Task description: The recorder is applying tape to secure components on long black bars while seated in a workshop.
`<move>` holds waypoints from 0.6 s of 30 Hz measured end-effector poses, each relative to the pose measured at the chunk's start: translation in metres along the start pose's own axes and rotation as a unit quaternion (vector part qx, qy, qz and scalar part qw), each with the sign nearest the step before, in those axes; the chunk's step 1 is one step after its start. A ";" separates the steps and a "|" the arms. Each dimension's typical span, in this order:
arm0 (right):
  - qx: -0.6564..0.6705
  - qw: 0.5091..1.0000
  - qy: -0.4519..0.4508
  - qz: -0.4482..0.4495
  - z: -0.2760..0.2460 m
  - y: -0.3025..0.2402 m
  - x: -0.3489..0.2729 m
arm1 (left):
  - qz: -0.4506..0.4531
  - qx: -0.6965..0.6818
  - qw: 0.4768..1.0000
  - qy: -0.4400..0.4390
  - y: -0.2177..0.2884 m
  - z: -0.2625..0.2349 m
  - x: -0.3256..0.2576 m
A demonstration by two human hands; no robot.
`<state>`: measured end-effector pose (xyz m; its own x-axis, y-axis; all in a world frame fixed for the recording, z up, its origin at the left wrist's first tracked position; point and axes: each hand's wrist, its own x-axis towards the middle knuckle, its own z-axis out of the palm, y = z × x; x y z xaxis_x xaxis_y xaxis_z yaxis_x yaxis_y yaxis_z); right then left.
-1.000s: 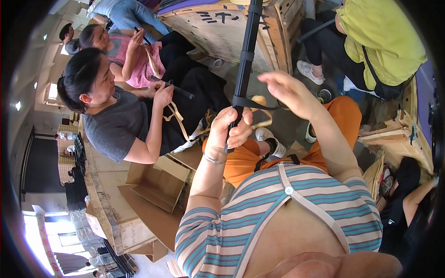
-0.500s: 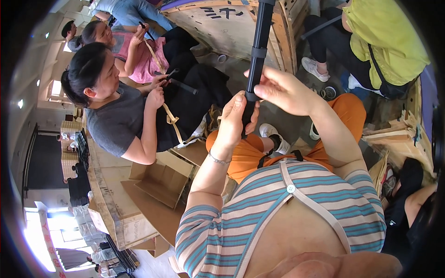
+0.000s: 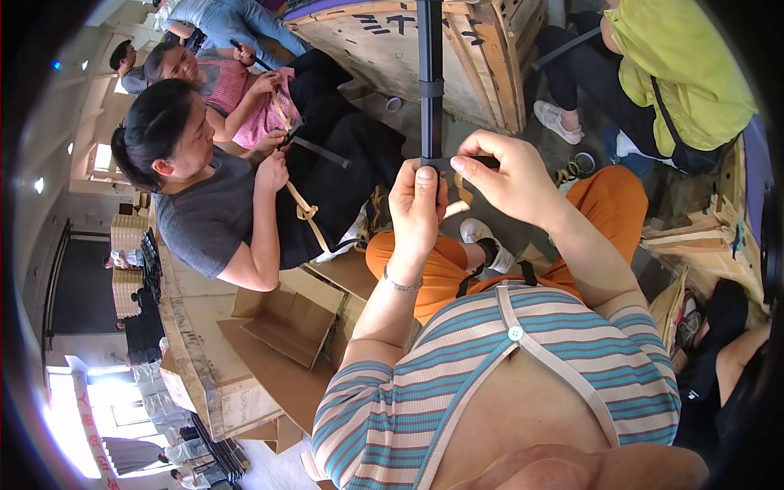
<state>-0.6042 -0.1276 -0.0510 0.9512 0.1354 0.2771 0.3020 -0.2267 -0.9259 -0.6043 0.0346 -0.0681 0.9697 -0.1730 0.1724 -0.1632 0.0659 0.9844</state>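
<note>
A long, narrow black bar [image 3: 430, 57] with dark bands round it stands nearly upright before me. Its lower end is in my left hand [image 3: 416, 208], the thumb lying along the front and the fingers curled behind. At the grip, a short black strip [image 3: 443, 164] runs across the bar towards my right hand [image 3: 514, 180]. That hand pinches the black strip's outer end between thumb and fingers. Below the pinch hangs a curled tan strip [image 3: 459, 202]; its upper attachment is hard to make out.
To my left, a person in grey [image 3: 204, 204] handles a dark strip and a tan band [image 3: 309, 214]. Wooden crates [image 3: 392, 49] stand ahead, an opened cardboard box [image 3: 286, 327] lies at left, and a person in yellow-green [image 3: 678, 73] sits at far right.
The bar has swung from a rightward lean to nearly upright and shifted left. My right hand has moved off the bar to the right, drawing out the black strip; the tan strip now shows.
</note>
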 end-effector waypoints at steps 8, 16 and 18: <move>-0.023 0.990 0.130 -0.057 0.019 -0.006 -0.011 | -0.011 -0.048 0.998 0.029 0.008 0.007 -0.005; -0.008 0.990 0.137 -0.012 0.026 -0.002 -0.007 | 0.005 -0.034 0.999 0.016 0.002 0.003 -0.003; -0.005 0.990 0.141 -0.013 0.027 -0.003 -0.004 | 0.013 -0.031 0.999 0.015 0.001 0.004 -0.002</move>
<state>-0.6110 -0.1018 -0.0560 0.9227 -0.1324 0.3622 0.3253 -0.2369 -0.9154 -0.6072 0.0316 -0.0670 0.9705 -0.1411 0.1953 -0.1773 0.1307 0.9754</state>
